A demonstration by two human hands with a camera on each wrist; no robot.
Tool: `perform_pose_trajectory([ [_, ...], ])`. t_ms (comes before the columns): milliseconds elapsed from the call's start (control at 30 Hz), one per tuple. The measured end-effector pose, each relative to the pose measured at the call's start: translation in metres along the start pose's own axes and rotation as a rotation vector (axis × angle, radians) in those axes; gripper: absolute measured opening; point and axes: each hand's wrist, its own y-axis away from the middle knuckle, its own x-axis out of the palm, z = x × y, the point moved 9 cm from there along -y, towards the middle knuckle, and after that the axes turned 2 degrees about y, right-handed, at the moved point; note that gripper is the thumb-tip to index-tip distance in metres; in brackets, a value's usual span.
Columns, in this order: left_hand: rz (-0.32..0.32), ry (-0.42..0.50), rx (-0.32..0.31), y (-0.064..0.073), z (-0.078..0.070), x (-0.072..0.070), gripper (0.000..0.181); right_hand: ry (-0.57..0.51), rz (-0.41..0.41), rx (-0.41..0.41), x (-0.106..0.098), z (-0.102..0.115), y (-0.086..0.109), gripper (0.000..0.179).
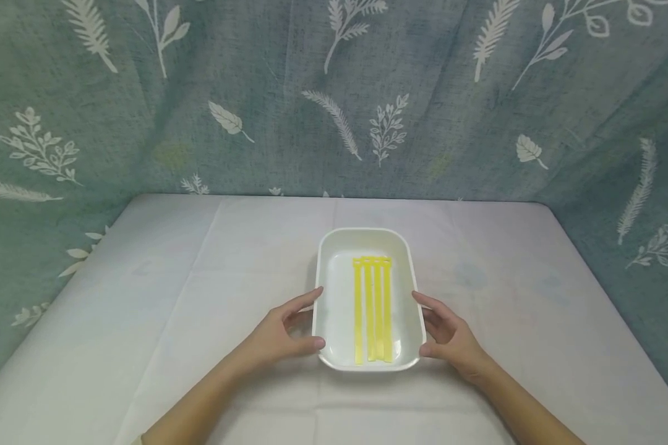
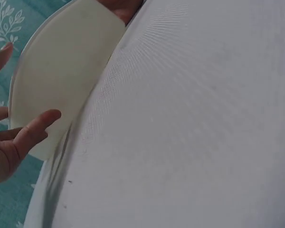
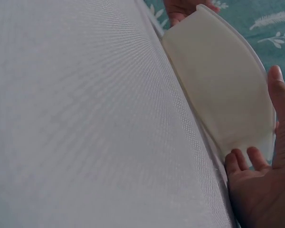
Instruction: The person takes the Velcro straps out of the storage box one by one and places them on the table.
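A white rectangular tray (image 1: 334, 296) with rounded corners lies between both hands, its long sides running away from me. Several flat yellow strips (image 1: 370, 315) with notched far ends lie lengthwise inside it, side by side and right of its middle. My left hand (image 1: 289, 327) holds the tray's left side, thumb at the near corner and index finger farther up the rim. On the opposite side, my right hand (image 1: 451, 337) grips in the same way, thumb near the front corner. Both wrist views show the tray's plain outer wall (image 2: 66, 61) with fingers against it; the strips are hidden there.
A white cloth (image 1: 211, 371) with faint creases covers the table. Behind the table and along its sides hangs a blue-green curtain (image 1: 267, 93) with white leaf prints.
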Motion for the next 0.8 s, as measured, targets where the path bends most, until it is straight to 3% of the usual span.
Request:
perform_pose_trajectory([
  [133,-0.008,-0.045,-0.031,0.0,-0.007,-0.004,0.084,0.003,0.005,0.0,0.0,0.0,0.001,0.078],
  [333,-0.041,-0.033,-0.052,-0.009,-0.019,-0.018,0.084,0.011,0.0,0.006,-0.003,-0.001,0.001,0.078],
  [633,-0.161,-0.214,-0.024,-0.025,-0.053,-0.044,0.082,0.004,0.0,0.02,-0.005,-0.001,0.001,0.077],
  [800,-0.135,-0.186,-0.005,-0.041,-0.074,-0.049,0.079,0.003,0.009,0.021,-0.003,-0.001,0.0,0.077],
])
